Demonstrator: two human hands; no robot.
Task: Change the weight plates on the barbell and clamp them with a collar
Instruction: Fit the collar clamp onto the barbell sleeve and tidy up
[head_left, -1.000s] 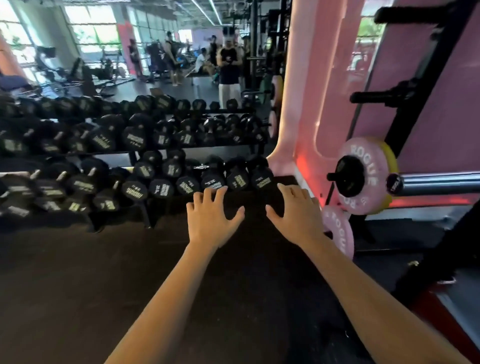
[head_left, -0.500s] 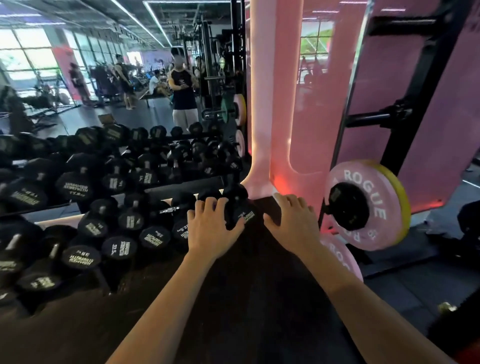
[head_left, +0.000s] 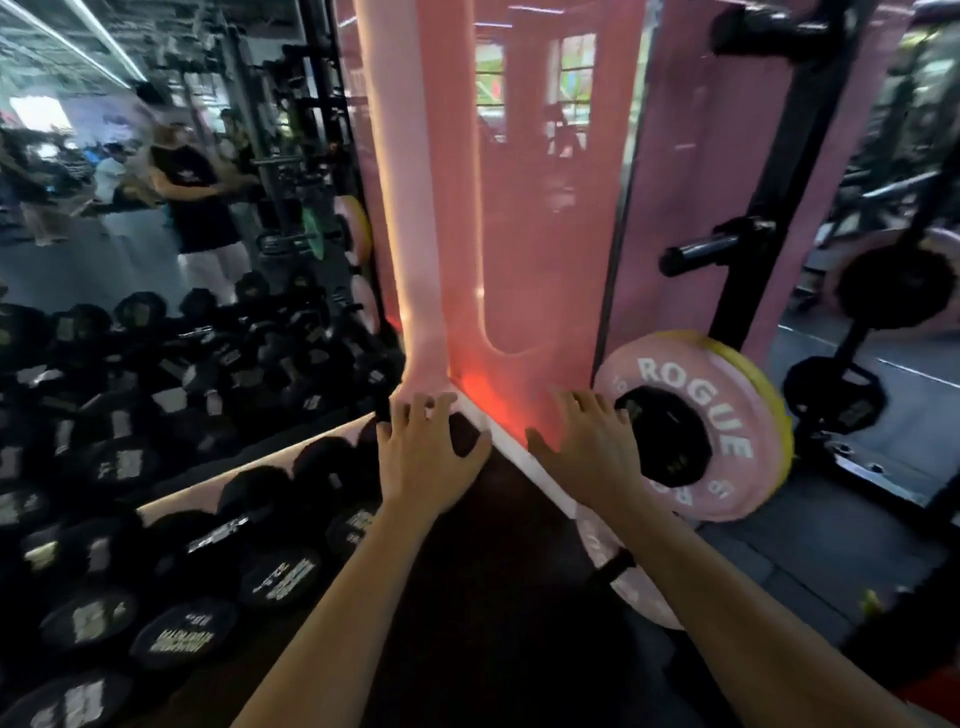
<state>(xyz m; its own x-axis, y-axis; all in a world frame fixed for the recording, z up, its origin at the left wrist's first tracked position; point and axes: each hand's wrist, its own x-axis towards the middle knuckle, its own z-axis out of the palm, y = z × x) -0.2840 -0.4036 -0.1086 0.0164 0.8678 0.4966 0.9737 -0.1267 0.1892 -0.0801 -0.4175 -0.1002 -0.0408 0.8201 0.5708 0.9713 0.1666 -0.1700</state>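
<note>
Fingers of your left hand (head_left: 423, 457) and right hand (head_left: 589, 452) spread apart, holding nothing; pink weight plate (head_left: 727, 410) just right of them.

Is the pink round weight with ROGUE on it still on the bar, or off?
On. The pink ROGUE plate stands upright on the bar end, a yellow plate behind it. Neither open hand holds it.

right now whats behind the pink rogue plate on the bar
Behind the pink Rogue plate a yellow plate shows only as a rim along its right edge. The rest of it, and the sleeve past it, are hidden.
</note>
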